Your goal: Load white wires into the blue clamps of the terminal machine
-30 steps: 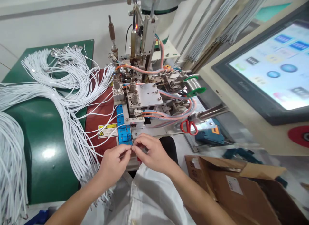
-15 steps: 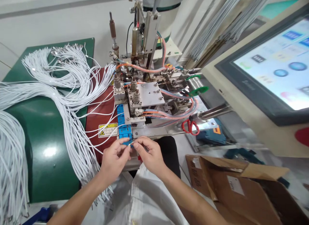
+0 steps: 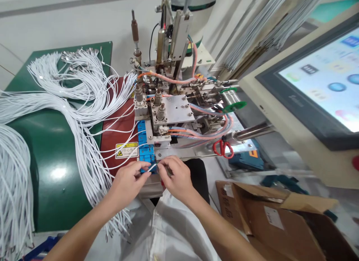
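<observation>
My left hand [image 3: 129,183] and my right hand [image 3: 176,177] meet at the front edge of a small metal machine [image 3: 171,111]. Both pinch the end of one thin white cable [image 3: 153,166], held just in front of a row of blue clamps [image 3: 144,150]. The fingers of both hands are closed on it. Several more white cables [image 3: 84,115] run from the clamps across a red mat [image 3: 119,132] to the left.
Big bundles of white cables [image 3: 17,171] lie over a green table [image 3: 53,167] on the left. A touchscreen panel [image 3: 322,85] stands at the right. An open cardboard box [image 3: 269,216] is at lower right, red scissors [image 3: 223,148] on the machine's plate.
The hands have drawn the cable end slightly forward to the blue clamps. The view has shifted a little right.
</observation>
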The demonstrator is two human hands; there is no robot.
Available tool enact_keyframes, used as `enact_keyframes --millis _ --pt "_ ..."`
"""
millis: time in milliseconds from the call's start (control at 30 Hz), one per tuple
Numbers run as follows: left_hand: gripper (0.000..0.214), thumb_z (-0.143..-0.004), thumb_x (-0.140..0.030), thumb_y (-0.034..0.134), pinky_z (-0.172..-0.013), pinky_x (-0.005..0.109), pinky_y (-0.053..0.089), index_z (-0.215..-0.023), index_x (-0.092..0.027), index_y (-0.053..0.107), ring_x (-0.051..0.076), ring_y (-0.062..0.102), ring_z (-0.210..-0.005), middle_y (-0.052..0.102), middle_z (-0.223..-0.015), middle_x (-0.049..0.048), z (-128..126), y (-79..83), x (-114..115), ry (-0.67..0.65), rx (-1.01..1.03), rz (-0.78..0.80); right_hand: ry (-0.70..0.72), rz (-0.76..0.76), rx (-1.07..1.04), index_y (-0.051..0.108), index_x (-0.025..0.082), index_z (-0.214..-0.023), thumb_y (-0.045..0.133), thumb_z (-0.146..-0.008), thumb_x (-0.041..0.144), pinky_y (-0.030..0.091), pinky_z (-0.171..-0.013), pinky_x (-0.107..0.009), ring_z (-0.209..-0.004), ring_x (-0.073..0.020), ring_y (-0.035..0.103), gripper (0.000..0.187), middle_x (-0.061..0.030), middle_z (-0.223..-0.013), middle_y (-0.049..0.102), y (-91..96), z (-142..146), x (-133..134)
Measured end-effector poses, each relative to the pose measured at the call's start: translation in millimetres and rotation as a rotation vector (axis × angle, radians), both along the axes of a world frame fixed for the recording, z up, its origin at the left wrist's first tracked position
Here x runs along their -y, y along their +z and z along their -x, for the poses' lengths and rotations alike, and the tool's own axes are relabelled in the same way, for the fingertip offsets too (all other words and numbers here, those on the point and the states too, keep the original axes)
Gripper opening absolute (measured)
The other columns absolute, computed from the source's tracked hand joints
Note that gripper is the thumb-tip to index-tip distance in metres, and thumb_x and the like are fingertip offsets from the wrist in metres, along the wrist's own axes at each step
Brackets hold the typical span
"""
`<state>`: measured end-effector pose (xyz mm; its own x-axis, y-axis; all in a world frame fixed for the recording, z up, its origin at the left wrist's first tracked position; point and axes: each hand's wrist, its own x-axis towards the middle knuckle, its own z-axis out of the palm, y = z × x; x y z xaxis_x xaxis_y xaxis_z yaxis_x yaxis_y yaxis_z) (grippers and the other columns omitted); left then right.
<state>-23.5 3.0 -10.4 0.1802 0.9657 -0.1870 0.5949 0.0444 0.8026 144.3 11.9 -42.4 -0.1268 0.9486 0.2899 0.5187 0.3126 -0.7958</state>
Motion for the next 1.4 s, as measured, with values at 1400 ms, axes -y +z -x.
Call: enact_keyframes --millis 1400 --pt "0.030 -0.086 -0.007 0.038 -0.085 0.038 0.044 -0.109 -0.014 0.056 0.022 0.054 -0.093 0.061 -0.108 0.0099 18 -10.4 -8 -0.359 -0.671 -0.564 -0.197 0.293 -0.118 0.053 0.020 -0.067 0.038 -0.087 0.040 0.037 -0.057 -0.024 -0.059 -0.0139 0.050 0.032 0.0014 -0.060 0.054 -30.3 4 -21"
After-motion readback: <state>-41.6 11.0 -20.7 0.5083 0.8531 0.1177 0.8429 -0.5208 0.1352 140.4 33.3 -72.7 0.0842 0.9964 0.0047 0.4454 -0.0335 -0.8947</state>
